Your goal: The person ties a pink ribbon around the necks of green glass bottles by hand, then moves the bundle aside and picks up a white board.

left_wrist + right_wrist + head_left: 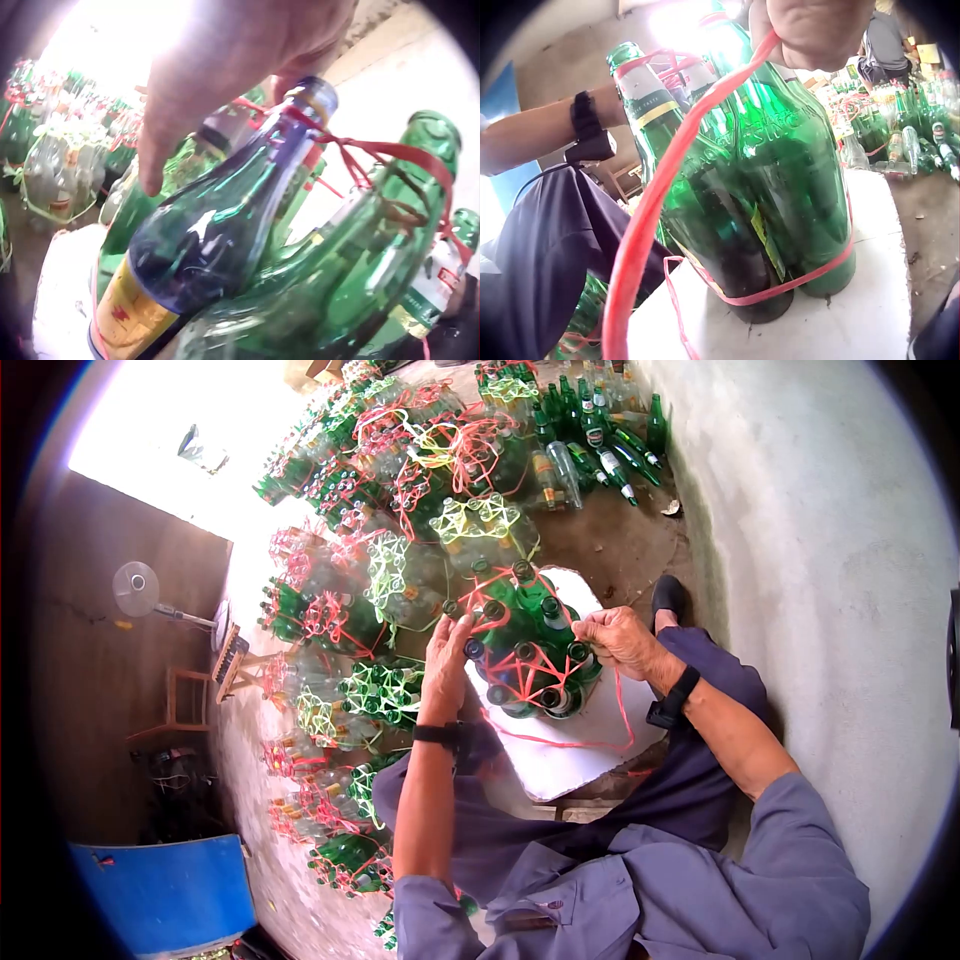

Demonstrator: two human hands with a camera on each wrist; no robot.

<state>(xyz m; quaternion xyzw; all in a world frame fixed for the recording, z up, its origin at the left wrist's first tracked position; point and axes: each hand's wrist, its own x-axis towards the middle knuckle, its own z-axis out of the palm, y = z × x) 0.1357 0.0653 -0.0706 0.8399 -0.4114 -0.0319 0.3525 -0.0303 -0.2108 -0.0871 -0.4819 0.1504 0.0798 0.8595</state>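
A bundle of green bottles [510, 625], bound with red plastic strip, stands on a white block between the legs. My right hand [625, 645] pinches the red plastic strip [660, 172], whose loose length hangs past the bottles and loops across the block. At the left side of the bundle, my left hand [445, 665] rests beside the necks with its fingers extended. In the left wrist view that hand is close over a bluish bottle [217, 225] with a yellow label. Strip is knotted between the necks, and another band [802, 285] circles the bottles low down.
The white block [530, 750] lies between the legs. Many tied bottle bundles [385, 690] fill the floor on the left and ahead. Loose green bottles [610, 455] lie near the wall [800, 560] at right. A fan [137, 590] and a blue panel [170, 890] are far left.
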